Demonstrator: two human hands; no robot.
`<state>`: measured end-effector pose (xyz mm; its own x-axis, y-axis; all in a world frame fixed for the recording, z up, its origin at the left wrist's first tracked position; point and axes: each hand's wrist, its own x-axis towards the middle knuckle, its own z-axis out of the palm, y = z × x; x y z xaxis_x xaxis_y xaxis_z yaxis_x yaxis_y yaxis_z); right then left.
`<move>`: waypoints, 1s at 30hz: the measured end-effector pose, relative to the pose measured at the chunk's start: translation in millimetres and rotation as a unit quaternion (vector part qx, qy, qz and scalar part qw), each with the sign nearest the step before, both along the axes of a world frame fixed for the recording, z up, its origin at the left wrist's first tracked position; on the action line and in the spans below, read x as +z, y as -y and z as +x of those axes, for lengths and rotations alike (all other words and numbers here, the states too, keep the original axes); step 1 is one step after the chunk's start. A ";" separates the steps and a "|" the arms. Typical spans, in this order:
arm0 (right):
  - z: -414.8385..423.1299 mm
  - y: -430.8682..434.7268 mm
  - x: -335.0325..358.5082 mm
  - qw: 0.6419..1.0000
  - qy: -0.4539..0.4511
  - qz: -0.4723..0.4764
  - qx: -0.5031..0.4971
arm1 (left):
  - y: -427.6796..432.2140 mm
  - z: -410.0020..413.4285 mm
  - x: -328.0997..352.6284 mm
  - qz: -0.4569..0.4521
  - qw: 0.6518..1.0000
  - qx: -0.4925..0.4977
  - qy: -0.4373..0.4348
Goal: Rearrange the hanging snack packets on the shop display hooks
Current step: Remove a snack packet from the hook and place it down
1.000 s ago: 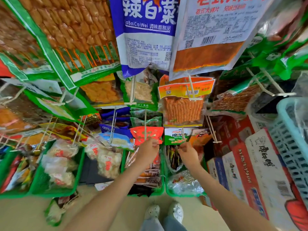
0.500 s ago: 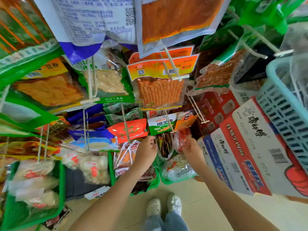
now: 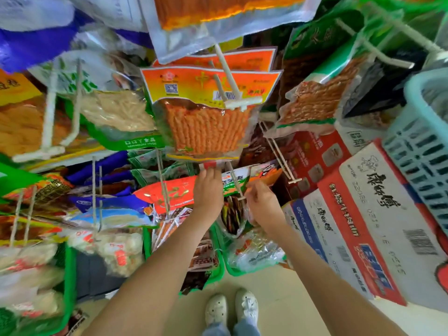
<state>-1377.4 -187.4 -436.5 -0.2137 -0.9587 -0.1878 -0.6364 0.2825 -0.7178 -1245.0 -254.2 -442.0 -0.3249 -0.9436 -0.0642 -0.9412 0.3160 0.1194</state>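
Green-white packet (image 3: 230,181) hangs on thin hook (image 3: 235,187), mid-rack, centre of view. Left hand (image 3: 208,191) up against packet's left edge, fingers hidden behind it; grip cannot be told. Right hand (image 3: 263,206) just right of hook tip, grip closed, pinching clear packet (image 3: 247,214).

Directly above: big orange packet (image 3: 206,132) of sticks. Left: red packet (image 3: 169,192) on next hook. Below: green bin (image 3: 219,241) with more packets. Right: stacked cartons (image 3: 363,226), pale blue basket (image 3: 426,151). Pale floor (image 3: 278,299) near, white shoes (image 3: 230,309).
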 end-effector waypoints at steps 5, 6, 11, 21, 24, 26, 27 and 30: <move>7.8 8.2 2.1 1.000 -0.005 -0.013 0.027 | 5.4 4.7 -5.5 0.036 0.999 0.002 0.025; 9.6 10.4 1.1 0.999 -0.013 -0.020 0.031 | 4.9 4.4 -5.1 0.039 0.999 -0.014 0.021; 19.1 8.6 -4.4 0.994 -0.084 -0.043 0.056 | -28.1 13.3 5.1 0.090 0.994 -0.057 -0.004; 42.5 -33.2 -10.6 0.963 -0.227 -0.102 0.106 | -80.8 63.0 33.4 0.120 0.989 -0.029 -0.087; 48.7 -45.1 -17.0 0.948 -0.236 -0.157 0.142 | -93.9 83.9 37.9 0.109 0.989 -0.031 -0.092; 56.6 -48.4 -19.9 0.945 -0.225 -0.171 0.165 | -99.9 97.2 40.3 0.107 0.990 -0.037 -0.085; 63.2 -48.9 -19.6 0.944 -0.221 -0.167 0.182 | -101.4 103.6 40.3 0.104 0.991 -0.044 -0.079; 88.2 -45.0 -19.7 0.935 -0.190 -0.169 0.247 | -101.8 121.0 30.3 0.114 0.988 -0.066 -0.084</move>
